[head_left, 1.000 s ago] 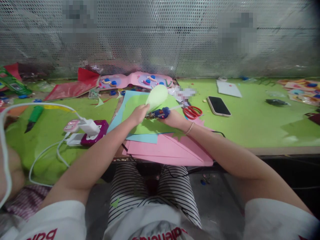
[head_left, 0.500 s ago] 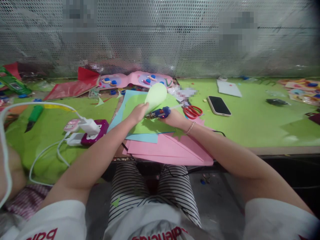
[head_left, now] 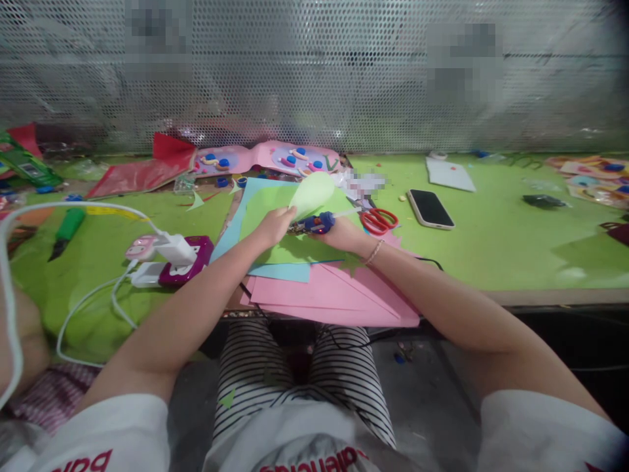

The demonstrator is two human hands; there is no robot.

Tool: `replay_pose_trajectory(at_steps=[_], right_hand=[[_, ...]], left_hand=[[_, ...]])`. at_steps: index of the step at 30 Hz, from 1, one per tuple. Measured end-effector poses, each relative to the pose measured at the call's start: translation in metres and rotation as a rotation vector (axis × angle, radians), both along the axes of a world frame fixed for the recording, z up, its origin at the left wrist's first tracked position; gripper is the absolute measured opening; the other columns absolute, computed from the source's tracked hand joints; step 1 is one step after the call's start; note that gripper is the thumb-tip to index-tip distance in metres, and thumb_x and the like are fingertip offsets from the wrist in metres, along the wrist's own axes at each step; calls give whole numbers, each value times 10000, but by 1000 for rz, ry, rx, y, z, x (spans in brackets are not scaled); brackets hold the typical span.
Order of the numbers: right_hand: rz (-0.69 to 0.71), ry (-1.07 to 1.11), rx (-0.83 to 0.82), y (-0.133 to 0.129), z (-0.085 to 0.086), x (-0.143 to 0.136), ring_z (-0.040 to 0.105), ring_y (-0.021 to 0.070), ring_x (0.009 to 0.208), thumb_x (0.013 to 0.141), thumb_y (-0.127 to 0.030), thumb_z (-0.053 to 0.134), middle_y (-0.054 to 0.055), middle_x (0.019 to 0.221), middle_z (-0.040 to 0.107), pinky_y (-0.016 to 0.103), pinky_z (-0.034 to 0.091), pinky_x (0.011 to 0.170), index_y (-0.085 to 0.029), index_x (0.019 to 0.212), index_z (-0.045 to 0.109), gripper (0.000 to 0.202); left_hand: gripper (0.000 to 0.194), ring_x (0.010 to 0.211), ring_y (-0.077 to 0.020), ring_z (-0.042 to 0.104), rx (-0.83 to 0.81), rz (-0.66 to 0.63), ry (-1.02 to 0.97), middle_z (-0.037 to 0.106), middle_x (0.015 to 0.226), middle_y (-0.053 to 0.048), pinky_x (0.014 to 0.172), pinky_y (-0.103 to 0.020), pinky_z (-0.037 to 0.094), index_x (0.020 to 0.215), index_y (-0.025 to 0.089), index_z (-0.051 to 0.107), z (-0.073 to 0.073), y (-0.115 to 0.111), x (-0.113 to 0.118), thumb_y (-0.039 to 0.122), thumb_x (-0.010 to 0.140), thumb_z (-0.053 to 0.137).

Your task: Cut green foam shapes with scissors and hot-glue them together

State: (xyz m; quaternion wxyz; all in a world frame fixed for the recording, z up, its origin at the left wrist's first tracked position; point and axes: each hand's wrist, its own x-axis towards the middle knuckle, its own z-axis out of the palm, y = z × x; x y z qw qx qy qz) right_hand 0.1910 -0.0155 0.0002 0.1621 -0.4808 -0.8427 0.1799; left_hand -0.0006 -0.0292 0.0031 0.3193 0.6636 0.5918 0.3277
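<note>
Pale green paper cutout (head_left: pixel 317 193) is being pinched by the left hand's fingers (head_left: pixel 291 211) above the stacked sheets (head_left: pixel 255 246), while the right hand (head_left: pixel 339 234) is gripping a blue glue gun (head_left: pixel 322 223) just beside it.

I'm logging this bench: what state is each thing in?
Glue gun, held in right hand, red light showing
Pale green cutout, held in left hand
Phone, face up, screen dark
Power strip, chargers plugged in
Red scissors, lying down, blades unclear
Pink sheets, overlapping
</note>
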Motion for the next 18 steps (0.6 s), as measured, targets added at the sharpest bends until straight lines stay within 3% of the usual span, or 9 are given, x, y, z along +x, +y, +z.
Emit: replay_pose_trajectory(at_steps=[7, 13, 18], right_hand=[[6, 27, -3, -1, 1, -1, 602, 166, 726, 782, -323, 621, 75, 850, 699, 251, 445, 665, -129, 895, 668, 229], [-1, 31, -18, -1, 2, -1, 604, 174, 733, 775, -326, 629, 74, 853, 702, 255, 451, 663, -137, 898, 658, 227], [13, 15, 2, 1, 0, 1, 599, 176, 729, 776, -325, 618, 78, 836, 693, 255, 446, 660, -135, 885, 651, 222]], left_hand=[[497, 987, -280, 580, 31, -70, -29, 693, 974, -114, 936, -379, 391, 846, 132, 638, 3, -3, 4, 549, 859, 369], [574, 1142, -317, 548, 20, -48, -100, 663, 1172, -150, 1007, -390, 367, 959, 125, 673, -2, 1, 0, 616, 823, 408], [622, 1132, -332, 555, -14, -32, -95, 660, 1168, -175, 1007, -419, 366, 980, 105, 670, -2, 2, -1, 635, 820, 389]])
